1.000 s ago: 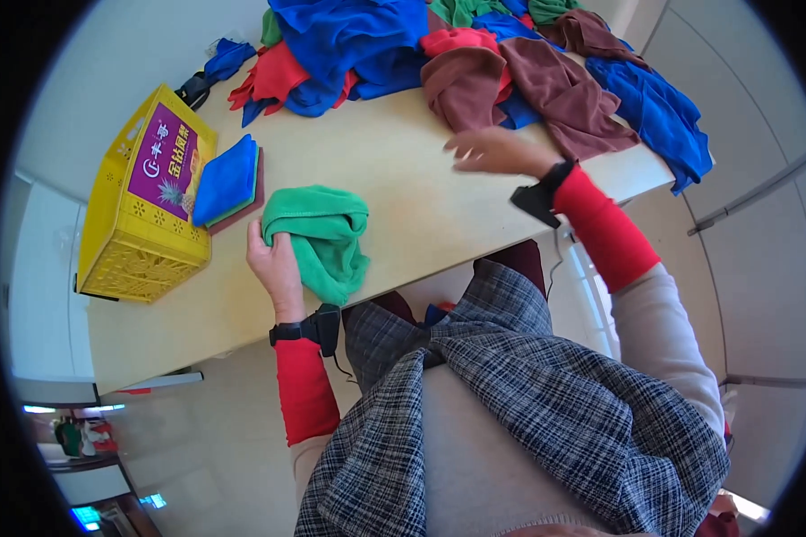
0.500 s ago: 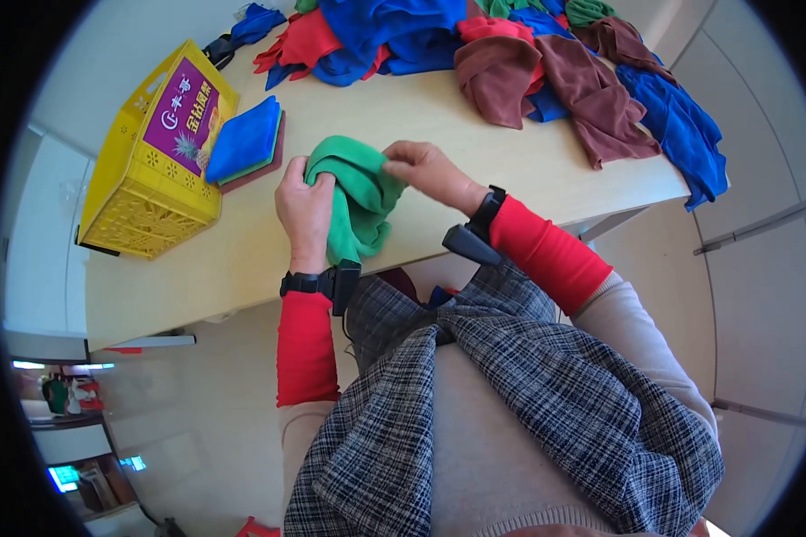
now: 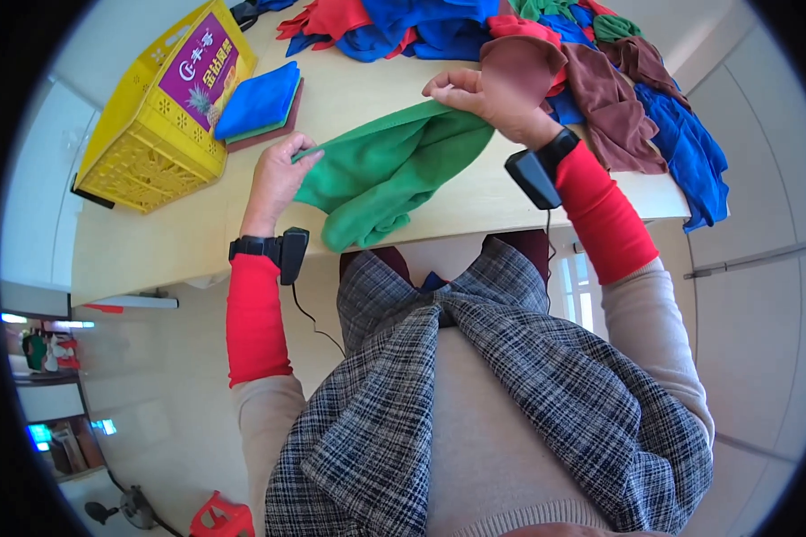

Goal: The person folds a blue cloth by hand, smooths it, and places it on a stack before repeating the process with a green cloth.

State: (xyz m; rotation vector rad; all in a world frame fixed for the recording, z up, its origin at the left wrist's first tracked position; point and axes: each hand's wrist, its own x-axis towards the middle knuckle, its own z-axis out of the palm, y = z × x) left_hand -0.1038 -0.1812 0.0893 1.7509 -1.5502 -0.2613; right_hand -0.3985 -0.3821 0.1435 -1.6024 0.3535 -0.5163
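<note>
though rumpled, green cloth (image 3: pixel 398 166) between fingers (image 3: pixel 464 98)

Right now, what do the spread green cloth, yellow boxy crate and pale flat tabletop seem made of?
Spread green cloth: probably microfibre or fleece, matte, draping in soft folds. Yellow boxy crate: likely moulded plastic, low sheen, with patterned openings. Pale flat tabletop: smooth, woodlike colour; wood or laminate, I can't tell.

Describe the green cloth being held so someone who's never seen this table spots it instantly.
On the pale table, find the near edge. There the left hand and right hand hold a green cloth stretched between them. It alone is held up; other green pieces lie in the far heap, and the folded stack beside the yellow crate is topped with blue.
</note>
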